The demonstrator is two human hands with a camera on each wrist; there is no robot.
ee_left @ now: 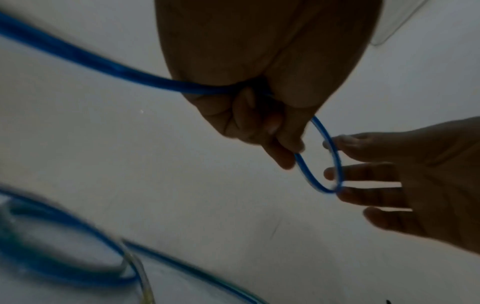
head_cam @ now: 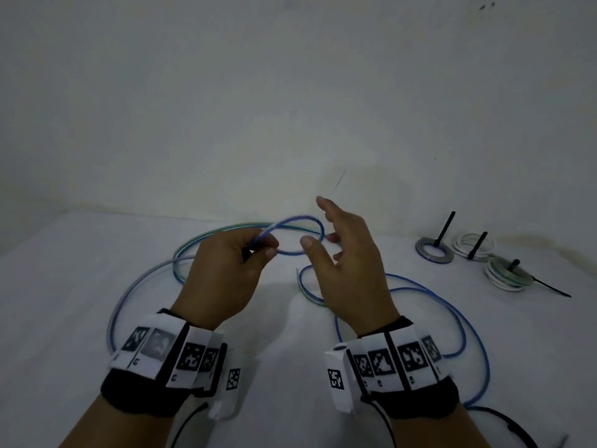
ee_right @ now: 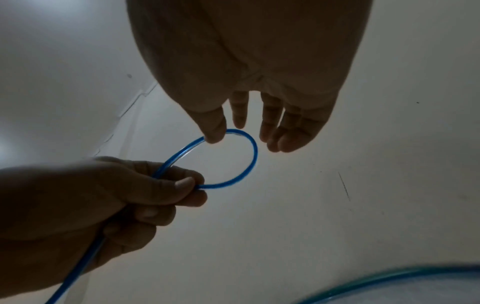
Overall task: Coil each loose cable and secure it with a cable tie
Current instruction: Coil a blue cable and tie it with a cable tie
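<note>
My left hand (head_cam: 273,247) pinches a thin blue cable (head_cam: 300,218) between thumb and fingers, holding a small raised loop (ee_right: 253,152) of it above the white table (head_cam: 64,286). The rest of this cable trails in wide curves (head_cam: 465,334) over the table to the right. My right hand (head_cam: 315,221) is beside the loop with its fingers straight and spread. In the right wrist view its thumb tip (ee_right: 214,137) touches the top of the loop. In the left wrist view the right fingertips (ee_left: 335,174) lie just behind the loop (ee_left: 335,152).
Three coiled cables stand at the right back, each with a black cable tie: a grey one (head_cam: 433,252), a white one (head_cam: 475,245) and a white-green one (head_cam: 507,273). A loose green and clear cable (head_cam: 200,240) curves across the table's left. A white wall (head_cam: 290,92) rises behind.
</note>
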